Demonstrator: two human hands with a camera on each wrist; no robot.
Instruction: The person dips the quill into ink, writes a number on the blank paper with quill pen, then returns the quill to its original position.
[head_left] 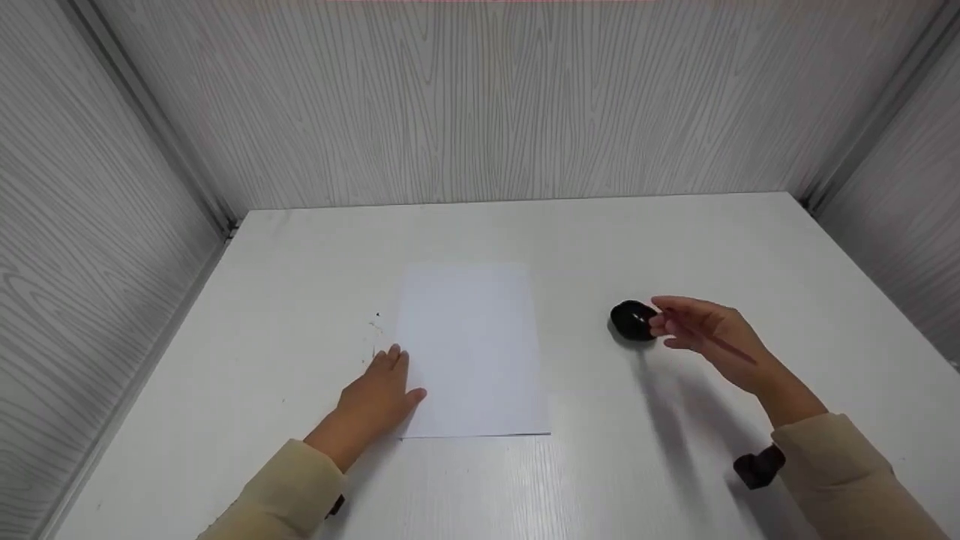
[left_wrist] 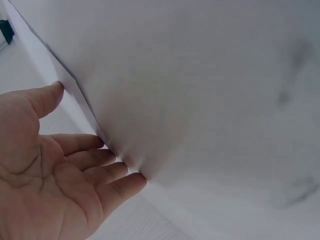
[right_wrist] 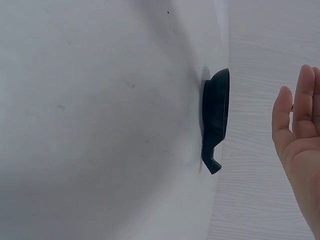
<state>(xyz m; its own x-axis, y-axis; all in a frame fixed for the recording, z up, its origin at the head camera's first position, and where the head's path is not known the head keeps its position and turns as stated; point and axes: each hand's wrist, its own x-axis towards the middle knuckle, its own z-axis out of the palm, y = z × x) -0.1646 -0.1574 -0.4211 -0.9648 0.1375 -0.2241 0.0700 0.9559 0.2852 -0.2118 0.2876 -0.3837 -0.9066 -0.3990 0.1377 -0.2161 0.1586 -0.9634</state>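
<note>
A white sheet of paper (head_left: 471,349) lies flat on the table. My left hand (head_left: 379,394) rests at its left edge, fingers straight and thumb spread over the paper; in the left wrist view that hand (left_wrist: 65,170) touches the sheet's edge with its fingertips. To the right is a small black dish (head_left: 632,321); the right wrist view shows the dish (right_wrist: 216,110) side-on with a short bent handle or spout. Just beside and above it, my right hand (head_left: 709,337) pinches a thin reddish-brown stick (head_left: 724,347), like a brush handle; its tip is hidden.
The white tabletop (head_left: 600,240) carries small dark marks (head_left: 375,326) left of the paper. Wood-grain panels (head_left: 480,105) stand at the back and both sides. A black wrist device (head_left: 759,466) hangs under the right sleeve.
</note>
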